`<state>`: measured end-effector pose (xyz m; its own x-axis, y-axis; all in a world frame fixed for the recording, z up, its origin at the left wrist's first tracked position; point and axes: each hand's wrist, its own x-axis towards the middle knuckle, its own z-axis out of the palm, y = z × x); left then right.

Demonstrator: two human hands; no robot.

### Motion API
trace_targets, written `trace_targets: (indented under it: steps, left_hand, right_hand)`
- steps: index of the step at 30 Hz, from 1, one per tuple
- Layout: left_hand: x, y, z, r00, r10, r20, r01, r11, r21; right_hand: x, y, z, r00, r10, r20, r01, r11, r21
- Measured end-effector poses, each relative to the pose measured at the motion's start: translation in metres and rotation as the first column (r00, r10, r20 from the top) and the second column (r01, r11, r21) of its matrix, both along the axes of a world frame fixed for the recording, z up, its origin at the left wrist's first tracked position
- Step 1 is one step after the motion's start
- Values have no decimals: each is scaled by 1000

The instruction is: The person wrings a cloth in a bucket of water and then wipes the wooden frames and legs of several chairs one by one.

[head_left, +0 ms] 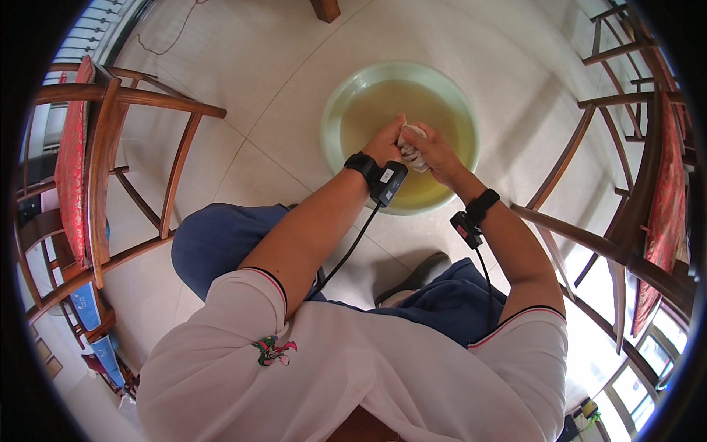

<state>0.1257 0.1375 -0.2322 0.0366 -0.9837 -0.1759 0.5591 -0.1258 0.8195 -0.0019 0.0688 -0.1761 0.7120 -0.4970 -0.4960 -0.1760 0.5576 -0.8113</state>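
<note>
Over a pale green basin of yellowish, murky water, both my hands grip a bunched, light-coloured cloth. My left hand is closed on its left side, and my right hand wraps round it from the right with the thumb on top. The cloth looks squeezed and folded between the two palms. Part of it is hidden by my fingers. Each wrist carries a black band with a small boxed device and a cable.
The basin stands on a tiled floor in front of my feet. A wooden chair with a red cushion is at left, another wooden chair at right. A wooden leg shows at the far edge, and a thin cable lies far left.
</note>
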Motion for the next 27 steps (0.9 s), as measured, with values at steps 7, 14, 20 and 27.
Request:
trace_targets:
  steps: [7,14,20,27]
  left_hand:
    - [0,-12,-4,917,184,-354,-115,972,207]
    - [-3,-31,-14,936,339,-92,-221,772,597]
    - [8,-26,-10,876,59,479,-304,838,453]
    - [-8,-10,15,107,-446,889,121,893,433]
  right_hand:
    - [12,7,0,995,-42,-94,34,995,-89]
    - [5,-8,-35,976,-29,-217,-3,990,-144]
    - [-45,-30,-62,929,49,-367,-280,741,-610]
    - [-29,-23,-21,747,294,-596,-606,670,-428]
